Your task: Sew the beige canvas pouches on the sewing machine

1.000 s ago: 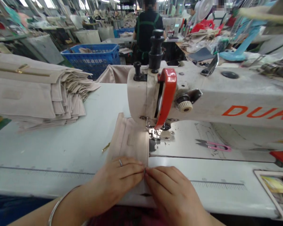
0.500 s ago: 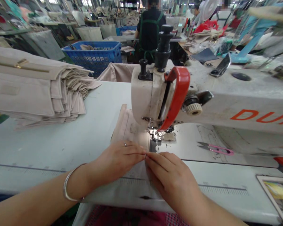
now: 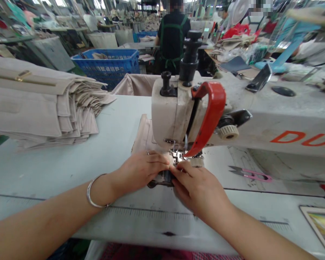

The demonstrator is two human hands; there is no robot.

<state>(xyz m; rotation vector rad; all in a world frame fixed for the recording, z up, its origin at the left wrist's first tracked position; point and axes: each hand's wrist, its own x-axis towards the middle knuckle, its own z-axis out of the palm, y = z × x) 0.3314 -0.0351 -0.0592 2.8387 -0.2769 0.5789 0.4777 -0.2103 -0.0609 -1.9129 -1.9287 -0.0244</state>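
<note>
A beige fabric piece [image 3: 141, 136] lies under the head of a white sewing machine [image 3: 166, 112], its near edge by the presser foot [image 3: 177, 156]. My left hand [image 3: 141, 168] rests on the fabric, fingers together, with the fingertips pinching its near edge just left of the foot. Close against it, my right hand [image 3: 199, 180] has thumb and fingers closed on the same edge, in front of the foot. Most of that edge is hidden by my fingers. A red lever guard [image 3: 209, 115] rises above my right hand.
Left stands a stack of beige fabric pieces [image 3: 29, 108], the top one zipped. Pink thread snips [image 3: 251, 174] lie right of the machine's foot. Behind are a blue basket [image 3: 108, 66] and a person in a green-strapped apron [image 3: 174, 36]. A printed ruler [image 3: 151, 213] runs along the table front.
Both hands have moved away from me, toward the presser foot, and the fabric has slid farther under and behind the machine head. A dark machine part now shows below my fingers.
</note>
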